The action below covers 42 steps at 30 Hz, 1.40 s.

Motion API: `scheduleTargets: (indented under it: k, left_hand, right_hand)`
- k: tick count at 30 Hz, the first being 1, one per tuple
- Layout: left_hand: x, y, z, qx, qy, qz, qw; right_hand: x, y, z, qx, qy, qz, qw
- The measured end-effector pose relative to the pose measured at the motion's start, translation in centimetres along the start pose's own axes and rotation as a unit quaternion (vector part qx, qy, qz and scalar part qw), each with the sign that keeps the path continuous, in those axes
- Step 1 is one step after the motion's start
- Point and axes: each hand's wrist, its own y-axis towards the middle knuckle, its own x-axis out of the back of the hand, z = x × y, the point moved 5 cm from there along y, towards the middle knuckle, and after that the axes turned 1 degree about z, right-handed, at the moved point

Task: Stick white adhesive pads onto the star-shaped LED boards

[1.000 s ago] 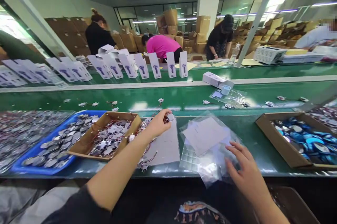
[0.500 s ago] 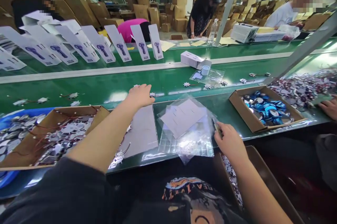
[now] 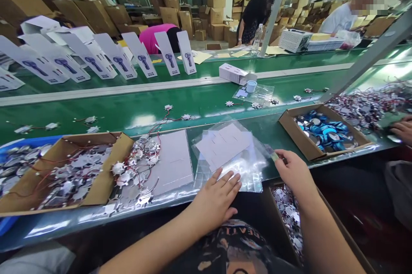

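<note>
My left hand (image 3: pixel 215 201) lies flat with its fingers apart on the near edge of a clear plastic bag (image 3: pixel 236 169), which holds white paper sheets. My right hand (image 3: pixel 294 173) pinches a small greenish strip (image 3: pixel 274 156) at the bag's right corner. Left of the bag lies a grey sheet (image 3: pixel 170 162). Star-shaped circuit boards with red wires (image 3: pixel 137 160) are heaped along its left side. A cardboard tray (image 3: pixel 111 154) beyond them holds more such boards.
A cardboard box of blue and silver discs (image 3: pixel 322 134) stands at right, beside a co-worker's hand (image 3: pixel 402 130). Below my right arm, a box (image 3: pixel 286 214) holds silver pieces. Loose boards lie on the green conveyor belt (image 3: pixel 128 104). White cartons stand beyond it.
My left hand has moved from the far edge of the grey sheet back toward me, onto the bag. My right hand has shifted slightly right, still holding the strip.
</note>
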Motion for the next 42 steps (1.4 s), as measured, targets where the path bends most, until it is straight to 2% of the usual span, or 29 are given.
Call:
scheduleTargets:
  k: [6, 10, 14, 17, 20, 23, 25, 28, 31, 34, 36, 39, 42]
  left_hand:
    - [1.6, -5.2, 1.3, 0.059, -0.012, -0.042, 0.997]
    - [1.6, -7.5, 2.1, 0.095, -0.027, -0.019, 0.995]
    - [1.6, -8.3, 2.1, 0.115, -0.057, -0.01, 0.992]
    - [1.5, -8.0, 1.4, 0.127, -0.09, -0.016, 0.988]
    - [1.4, -7.4, 0.4, 0.103, -0.129, -0.024, 0.986]
    - [1.8, -7.4, 0.3, 0.087, -0.142, -0.059, 0.984]
    - [2.4, -8.2, 1.0, 0.107, -0.133, -0.107, 0.979]
    - [3.5, -9.2, 2.4, 0.145, -0.112, -0.175, 0.967]
    - [4.1, -8.0, 1.9, 0.115, -0.107, -0.194, 0.968]
    - [3.4, -4.1, -0.7, 0.025, -0.098, -0.146, 0.984]
    - [2.3, -1.2, -2.2, -0.002, -0.07, -0.104, 0.992]
    - [0.9, 1.4, -2.3, 0.016, -0.028, -0.05, 0.998]
    - [0.5, 1.3, -1.6, 0.04, -0.02, -0.025, 0.999]
  right_hand:
    - [0.7, -2.0, -0.6, 0.009, 0.099, -0.031, 0.995]
    - [-0.4, -2.3, 0.2, 0.008, 0.171, -0.01, 0.985]
    - [-2.7, -3.1, 3.8, 0.043, 0.228, 0.053, 0.971]
    - [-5.4, -4.7, 7.9, 0.11, 0.253, 0.121, 0.954]
    - [-8.3, -6.3, 11.1, 0.167, 0.26, 0.172, 0.935]
    - [-9.8, -6.8, 12.1, 0.18, 0.254, 0.169, 0.935]
    - [-9.5, -6.7, 11.6, 0.184, 0.254, 0.152, 0.937]
    - [-7.4, -5.3, 9.9, 0.181, 0.258, 0.112, 0.942]
    - [-5.0, -1.7, 7.2, 0.137, 0.246, 0.044, 0.959]
    - [-3.9, 2.9, 4.8, 0.103, 0.206, 0.003, 0.973]
    - [-4.0, 5.6, 4.1, 0.108, 0.165, -0.006, 0.98]
    - [-4.7, 7.9, 4.1, 0.138, 0.102, -0.006, 0.985]
    - [-5.3, 8.5, 4.5, 0.159, 0.052, -0.001, 0.986]
